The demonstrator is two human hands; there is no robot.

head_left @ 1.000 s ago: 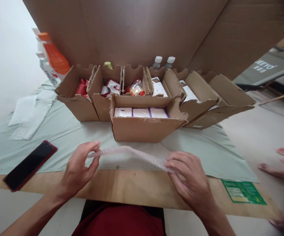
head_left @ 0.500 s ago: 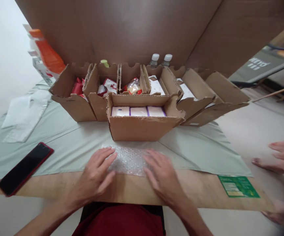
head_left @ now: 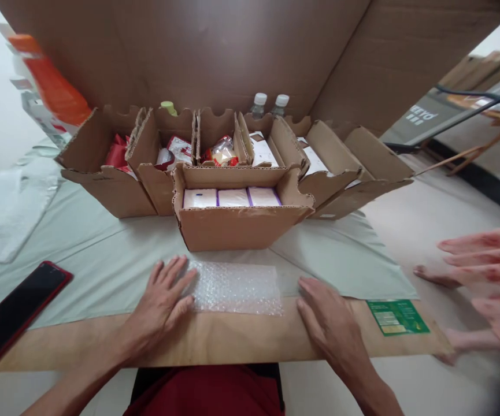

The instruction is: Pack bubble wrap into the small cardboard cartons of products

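A makeshift packing station, likely a small stockroom or home business corner. A plywood table (head_left: 232, 341) with a pale cloth (head_left: 102, 254) carries a row of cut-down cardboard bins (head_left: 115, 190) sorted with packets, sachets and small white boxes (head_left: 231, 197). Bubble wrap (head_left: 236, 287) lies in front, and tall cardboard sheets (head_left: 189, 52) wall it off.

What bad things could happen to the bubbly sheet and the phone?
The bubble wrap lies flat with only the left hand on one end; the right hand sits just off the other, so that end might curl or slide. The phone pokes over the table edge and a bump could knock it off. Another person's hands are close and might snag things.
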